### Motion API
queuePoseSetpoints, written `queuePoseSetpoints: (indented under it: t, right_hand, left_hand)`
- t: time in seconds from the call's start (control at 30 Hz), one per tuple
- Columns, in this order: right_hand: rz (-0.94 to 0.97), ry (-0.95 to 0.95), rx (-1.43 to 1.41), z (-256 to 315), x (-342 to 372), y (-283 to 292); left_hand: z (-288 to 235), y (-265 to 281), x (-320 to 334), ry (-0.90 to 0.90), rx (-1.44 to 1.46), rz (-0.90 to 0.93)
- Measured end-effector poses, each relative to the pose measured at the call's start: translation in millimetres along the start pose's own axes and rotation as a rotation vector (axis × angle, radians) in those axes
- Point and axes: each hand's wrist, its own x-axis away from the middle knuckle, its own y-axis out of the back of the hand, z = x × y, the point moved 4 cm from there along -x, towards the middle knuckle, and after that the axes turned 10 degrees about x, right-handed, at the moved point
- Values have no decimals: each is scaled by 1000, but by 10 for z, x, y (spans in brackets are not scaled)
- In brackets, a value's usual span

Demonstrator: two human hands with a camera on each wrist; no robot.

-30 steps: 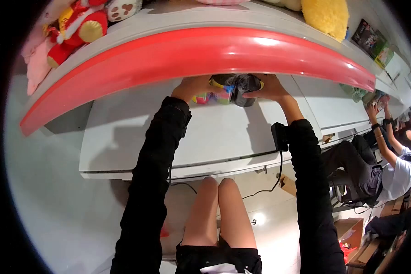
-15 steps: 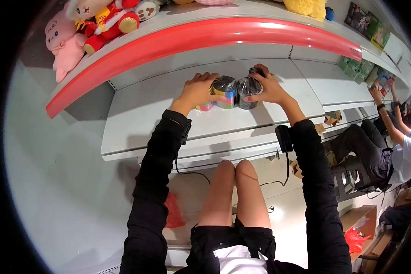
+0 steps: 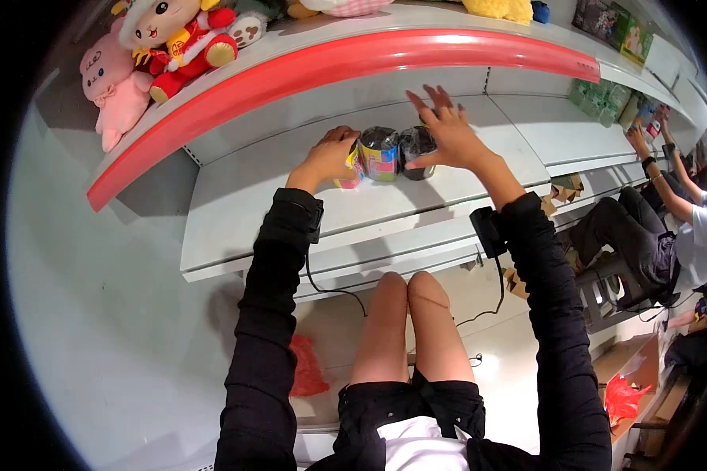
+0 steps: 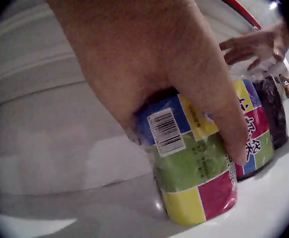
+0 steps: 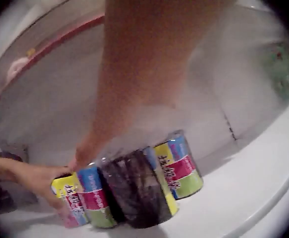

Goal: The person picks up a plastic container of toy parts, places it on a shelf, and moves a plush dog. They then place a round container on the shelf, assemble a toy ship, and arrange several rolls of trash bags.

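Plastic-wrapped rolls with coloured checked labels stand in a row on the white shelf. My left hand (image 3: 327, 159) grips the leftmost roll (image 3: 350, 171), whose barcode side (image 4: 194, 158) shows in the left wrist view. Beside it stands a second labelled roll (image 3: 380, 155), then a roll with its black side showing (image 3: 415, 149). My right hand (image 3: 457, 141) is spread over the right end of the row, fingers raised, thumb close to the black roll; whether it touches is unclear. The right wrist view shows another labelled roll (image 5: 181, 166) at that end, hidden in the head view.
A red-edged upper shelf (image 3: 330, 56) holding plush toys (image 3: 182, 43) curves above the rolls. Green bottles (image 3: 599, 102) stand at the far right, near another seated person (image 3: 644, 235). The shelf's front edge (image 3: 369, 235) runs above my knees.
My right hand has loosened from the black roll, its fingers lifting and spreading. My left hand has come down around the leftmost roll. The view has shifted, showing more of the lower shelf than at first.
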Motion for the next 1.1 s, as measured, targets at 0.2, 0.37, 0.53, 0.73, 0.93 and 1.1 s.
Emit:
queuePoseSetpoints:
  t: [0.2,0.37,0.53,0.73,0.93,1.1]
  right_hand:
    - [-103,216,74,611,-225,-124]
    - [14,103,222,765,-348,-605]
    - [62,99,155,747,-404,-561]
    - [12,152,68,670,-352,-527]
    - [35,195,-34,569,-347,-545]
    - [-44,225,-94,399,-292,-190]
  left_hand:
    - [-96,39,23,163,-76,48]
    - [-36,40,19,158,14,30]
    - [24,47,52,78,126,43]
    - [-70,146,98,171,139,108]
    - [-6,130,81,13,163,185]
    - [-9,101,43,24,118,205]
